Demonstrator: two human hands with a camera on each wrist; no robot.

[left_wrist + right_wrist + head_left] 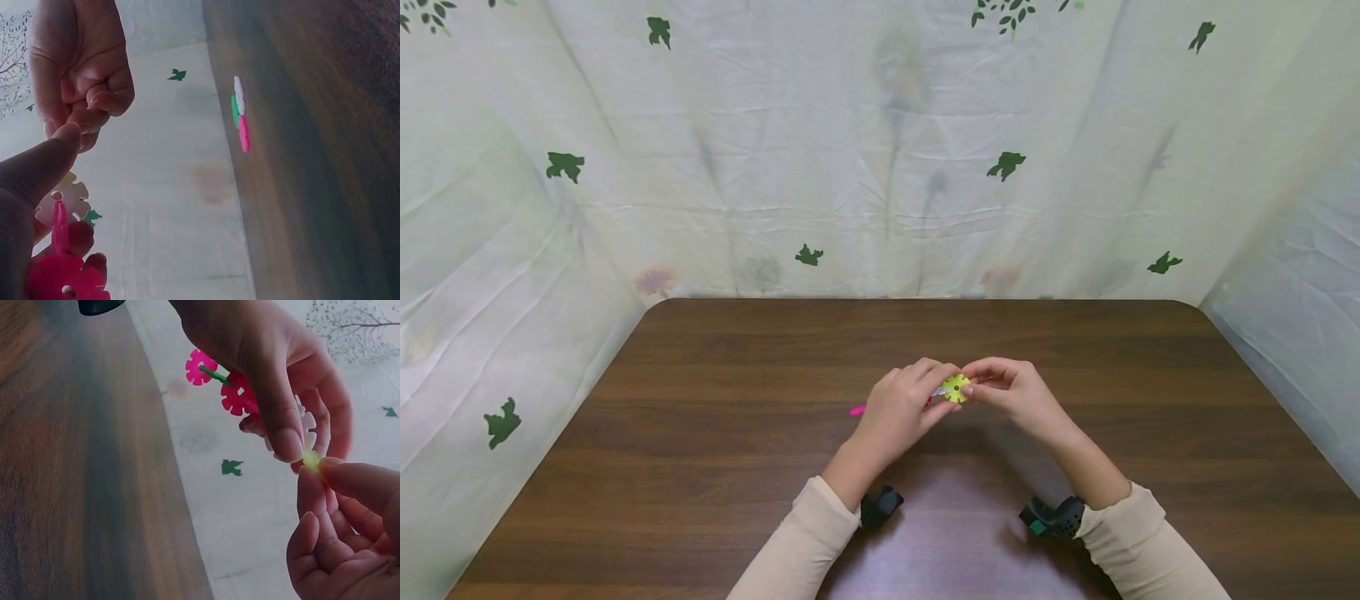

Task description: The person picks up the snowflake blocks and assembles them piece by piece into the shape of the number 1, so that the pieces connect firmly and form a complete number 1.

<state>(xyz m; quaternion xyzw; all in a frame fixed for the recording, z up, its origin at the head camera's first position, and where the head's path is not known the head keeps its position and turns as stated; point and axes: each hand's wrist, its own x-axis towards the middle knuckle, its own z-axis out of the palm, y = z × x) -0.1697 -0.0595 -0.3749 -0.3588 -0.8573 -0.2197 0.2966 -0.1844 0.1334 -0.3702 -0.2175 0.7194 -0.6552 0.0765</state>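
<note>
My left hand (895, 408) holds a chain of joined notched plastic discs. The right wrist view shows its pink disc (194, 370), green disc (216, 375), second pink disc (232, 400) and white disc (309, 425). At the chain's near end is a yellow notched disc (952, 393), which my right hand (1018, 396) pinches at its edge between thumb and forefinger. Fingers of both hands meet around this yellow disc. Close up in the left wrist view, a pink disc (53, 275) hangs below the left thumb. Where yellow meets white is partly covered by fingers.
Beyond the hands, loose white, green and pink discs (244, 132) appear edge-on over the table in the left wrist view. The brown wooden table (700, 467) meets a pale curtain (850, 167) at the back and sides. Black wrist devices (1054, 517) sit on both wrists.
</note>
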